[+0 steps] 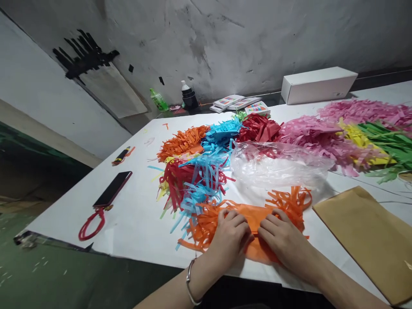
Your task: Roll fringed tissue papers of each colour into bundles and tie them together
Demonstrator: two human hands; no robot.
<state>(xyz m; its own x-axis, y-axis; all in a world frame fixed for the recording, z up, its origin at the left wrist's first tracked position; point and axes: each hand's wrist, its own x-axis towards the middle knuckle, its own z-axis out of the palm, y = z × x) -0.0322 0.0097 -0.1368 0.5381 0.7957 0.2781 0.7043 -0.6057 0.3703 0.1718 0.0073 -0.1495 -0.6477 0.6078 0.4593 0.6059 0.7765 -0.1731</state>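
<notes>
A sheet of orange tissue paper with fringed ends lies flat near the table's front edge. My left hand, with a silver bangle on the wrist, bends its fingers down onto the plain middle part. My right hand does the same just to the right, fingers curled and pressing on a crease between the hands. Both thumbs are mostly hidden. Left of the sheet, its fringe meets loose light-blue tissue strips and a dark red tassel bundle.
Behind lie an orange bundle, a clear plastic bag and pink tassels. A brown board is at right. On the left are a phone and a yellow-black cutter. A white box stands by the wall.
</notes>
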